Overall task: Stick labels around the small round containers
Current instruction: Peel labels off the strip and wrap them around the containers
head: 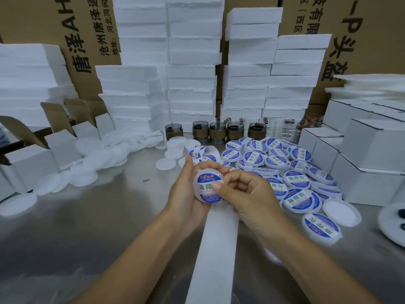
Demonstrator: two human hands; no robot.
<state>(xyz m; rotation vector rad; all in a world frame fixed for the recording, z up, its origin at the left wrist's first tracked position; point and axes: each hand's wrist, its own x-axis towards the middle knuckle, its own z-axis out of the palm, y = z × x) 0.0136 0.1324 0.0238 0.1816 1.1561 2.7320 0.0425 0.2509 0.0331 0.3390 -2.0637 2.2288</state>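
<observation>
My left hand [186, 189] holds a small round white container [207, 186] upright on its edge, face toward me. A blue, white and green round label lies on that face. The thumb of my right hand [245, 194] presses on the label's right side, other fingers curled. A long white strip of label backing paper [215, 249] runs from under my hands toward me. The label roll [203, 152] lies just behind my hands.
A heap of labelled containers [285, 172] covers the steel table [87, 238] at right. Plain white lids [92, 165] are spread at left. White foam blocks [192, 62], cardboard cartons, white boxes [361, 161] and glass cups [217, 130] stand behind.
</observation>
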